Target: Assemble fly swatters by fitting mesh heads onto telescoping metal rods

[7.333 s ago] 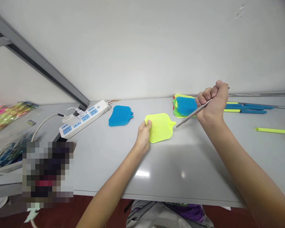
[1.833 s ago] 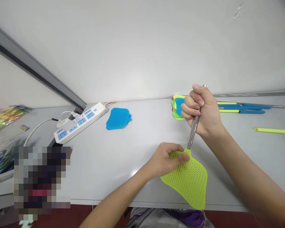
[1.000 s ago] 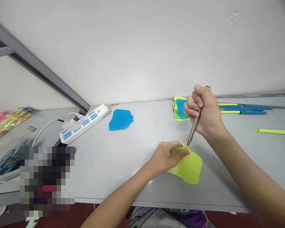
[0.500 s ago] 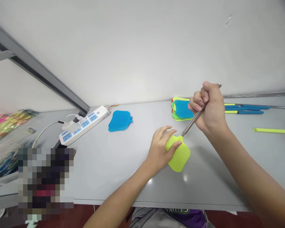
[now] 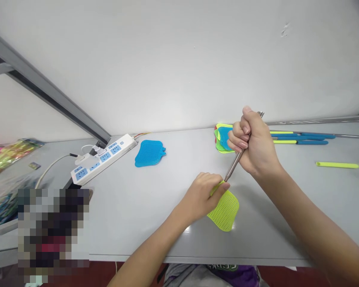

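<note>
A yellow-green perforated fly swatter head (image 5: pixel 225 211) is pinched near its neck by my left hand (image 5: pixel 205 195), thumb on the near face and fingers curled behind. My right hand (image 5: pixel 254 143) is wrapped in a fist around a metal rod (image 5: pixel 233 167), which slants down to the neck of the swatter head. The rod's upper end pokes out above my right fist. Whether the rod's tip sits inside the neck is hidden by my left fingers. Beyond my right hand lies a pile of swatter heads, a blue one (image 5: pixel 225 137) on top, partly covered by that hand.
A loose blue swatter head (image 5: pixel 149 153) lies left of my hands. Behind it stands a white power strip (image 5: pixel 104 158) with plugs and a cable. To the right are blue-handled rods (image 5: pixel 312 142) and a yellow-green tube (image 5: pixel 336 164). Bagged items (image 5: pixel 8 155) lie far left.
My left fingers have closed more tightly around the swatter head's neck. Both hands, the rod and the head have shifted slightly down, with my right hand also moving left.
</note>
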`<control>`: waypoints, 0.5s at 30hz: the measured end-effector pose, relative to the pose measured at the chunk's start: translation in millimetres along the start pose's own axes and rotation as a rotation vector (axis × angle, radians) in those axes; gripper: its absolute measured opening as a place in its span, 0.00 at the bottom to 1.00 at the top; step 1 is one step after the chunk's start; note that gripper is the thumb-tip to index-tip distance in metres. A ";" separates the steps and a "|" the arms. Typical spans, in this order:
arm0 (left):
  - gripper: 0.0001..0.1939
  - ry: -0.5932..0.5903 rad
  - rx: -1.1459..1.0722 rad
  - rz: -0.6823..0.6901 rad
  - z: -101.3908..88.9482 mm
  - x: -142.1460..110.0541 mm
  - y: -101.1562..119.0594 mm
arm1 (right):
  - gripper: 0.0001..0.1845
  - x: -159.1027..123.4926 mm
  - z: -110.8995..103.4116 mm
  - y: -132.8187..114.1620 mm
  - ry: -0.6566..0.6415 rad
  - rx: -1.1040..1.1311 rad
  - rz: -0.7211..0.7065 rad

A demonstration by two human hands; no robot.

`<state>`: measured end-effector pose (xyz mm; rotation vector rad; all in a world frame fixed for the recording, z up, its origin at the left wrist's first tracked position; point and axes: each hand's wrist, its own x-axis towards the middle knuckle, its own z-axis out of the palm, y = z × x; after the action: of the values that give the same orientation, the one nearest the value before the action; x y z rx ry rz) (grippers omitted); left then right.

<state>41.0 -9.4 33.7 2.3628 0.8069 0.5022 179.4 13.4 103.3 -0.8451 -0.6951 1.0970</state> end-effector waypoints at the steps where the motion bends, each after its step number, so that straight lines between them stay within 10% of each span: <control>1: 0.16 -0.005 -0.015 -0.006 0.3 -0.3 1.3 | 0.24 -1.0 0.5 -0.9 -0.001 -0.014 0.008; 15: 0.14 0.042 -0.152 -0.043 7.6 -7.1 9.3 | 0.27 -2.0 0.3 -6.2 -0.204 0.046 0.164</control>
<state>43.5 -23.1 32.7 2.1982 0.8075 0.5759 181.4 10.2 108.6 -0.7673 -0.7769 1.3553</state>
